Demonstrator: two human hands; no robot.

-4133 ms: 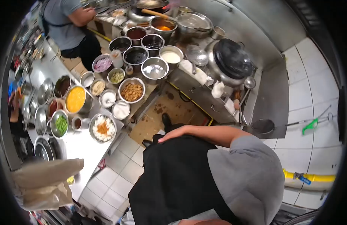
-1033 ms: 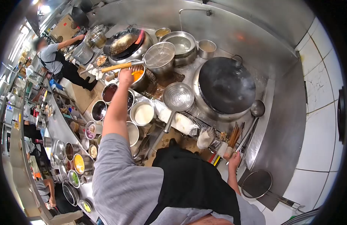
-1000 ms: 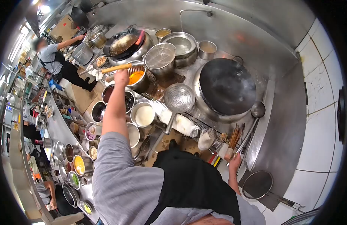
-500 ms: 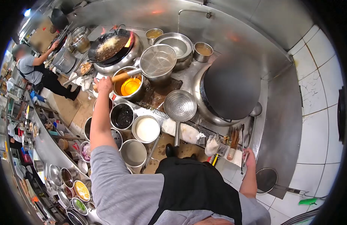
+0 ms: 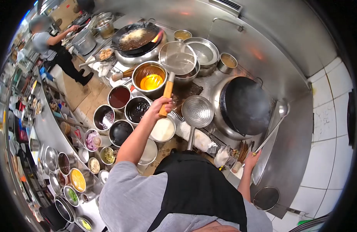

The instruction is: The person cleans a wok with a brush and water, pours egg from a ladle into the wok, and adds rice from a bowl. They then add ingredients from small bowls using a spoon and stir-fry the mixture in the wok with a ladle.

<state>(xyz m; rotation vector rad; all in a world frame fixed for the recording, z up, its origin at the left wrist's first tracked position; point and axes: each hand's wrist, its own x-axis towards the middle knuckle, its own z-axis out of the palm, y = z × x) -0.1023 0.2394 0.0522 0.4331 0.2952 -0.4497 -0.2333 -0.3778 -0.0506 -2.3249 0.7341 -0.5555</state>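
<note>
My left hand (image 5: 162, 105) is closed around the wooden handle of a round mesh strainer (image 5: 177, 57). The strainer's mesh rests over a metal pot, beside a pot of orange-yellow oil (image 5: 151, 80). My right hand (image 5: 251, 159) grips the handle end of a long metal ladle (image 5: 283, 109). The ladle's bowl is raised beside a dark, smoking wok (image 5: 246, 105) on its round burner. Between my hands, a perforated skimmer (image 5: 198, 111) lies with its handle towards me.
At the back left, a second wok (image 5: 136, 38) holds bubbling food, with flame at its rim. Pots of dark sauces (image 5: 119, 96) and a white liquid (image 5: 163, 129) stand near my left arm. Water runs from a faucet (image 5: 228, 21). Another person (image 5: 51, 46) works at the far left.
My left hand has swung right and nearer me, turning the strainer's handle towards me. My right hand has brought the ladle's bowl up and rightward, away from the wok's side. The view has shifted.
</note>
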